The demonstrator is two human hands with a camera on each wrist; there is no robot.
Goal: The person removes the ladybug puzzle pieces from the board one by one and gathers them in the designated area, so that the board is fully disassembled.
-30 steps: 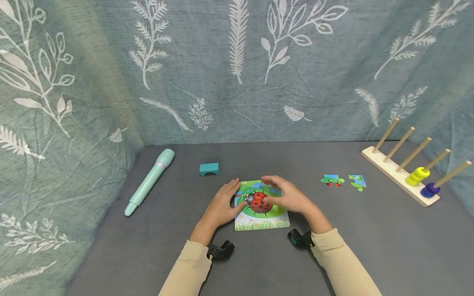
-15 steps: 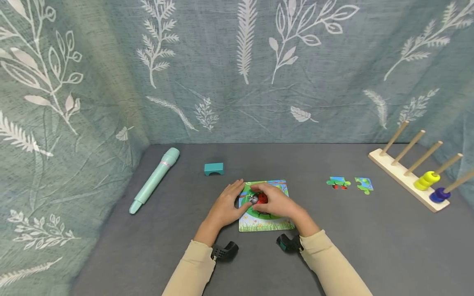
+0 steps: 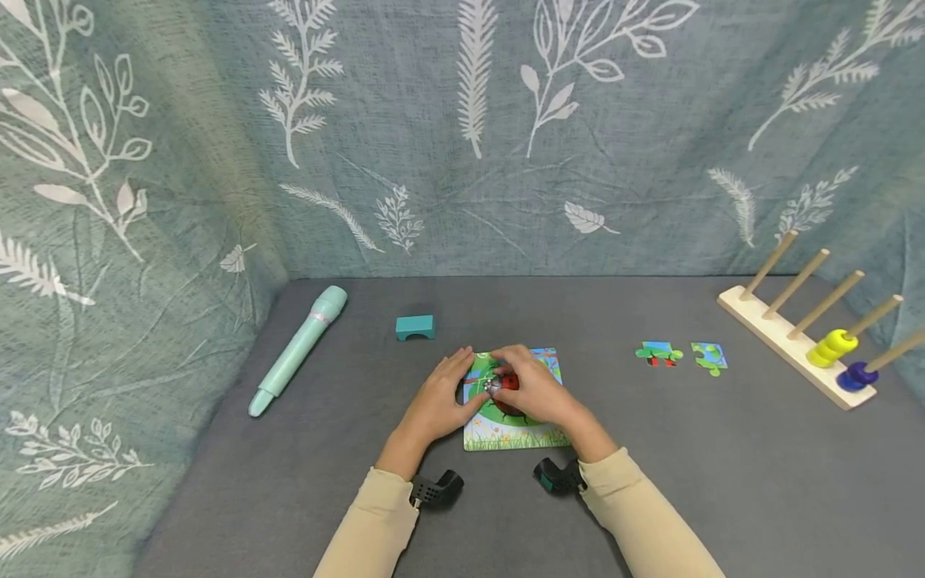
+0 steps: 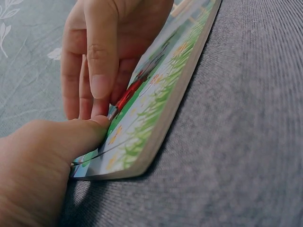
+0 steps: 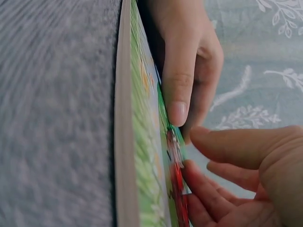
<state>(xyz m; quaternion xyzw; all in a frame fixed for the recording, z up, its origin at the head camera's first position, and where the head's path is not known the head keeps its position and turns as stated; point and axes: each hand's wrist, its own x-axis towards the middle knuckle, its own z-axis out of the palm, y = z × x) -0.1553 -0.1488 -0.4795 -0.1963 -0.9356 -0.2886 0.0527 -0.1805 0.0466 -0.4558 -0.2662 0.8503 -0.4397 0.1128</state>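
Note:
A square jigsaw puzzle [image 3: 477,437] with a red ladybug picture lies flat in front of me. My left hand [image 3: 433,405] rests along its left side with fingers extended, its thumb [image 4: 85,135] on the picture. Over the ladybug is my right hand [image 3: 538,389], its fingers bent loosely and touching the picture. In the right wrist view, the right thumb [image 5: 227,146] stands apart from the fingers [image 5: 208,194], with nothing seen between them. The puzzle's upper middle is partly covered by the right hand.
To the right lie two loose puzzle pieces, one with red bits [image 3: 659,353] and a corner one [image 3: 709,358]. A wooden peg stand [image 3: 769,329] with yellow and blue rings is farther right. A teal arch block [image 3: 415,326] and a mint-green marker-shaped tube [image 3: 298,353] are left.
My right hand has moved left from the puzzle's right part to over the ladybug, nearer the left thumb. The left hand keeps its place on the puzzle. The head view shifted slightly.

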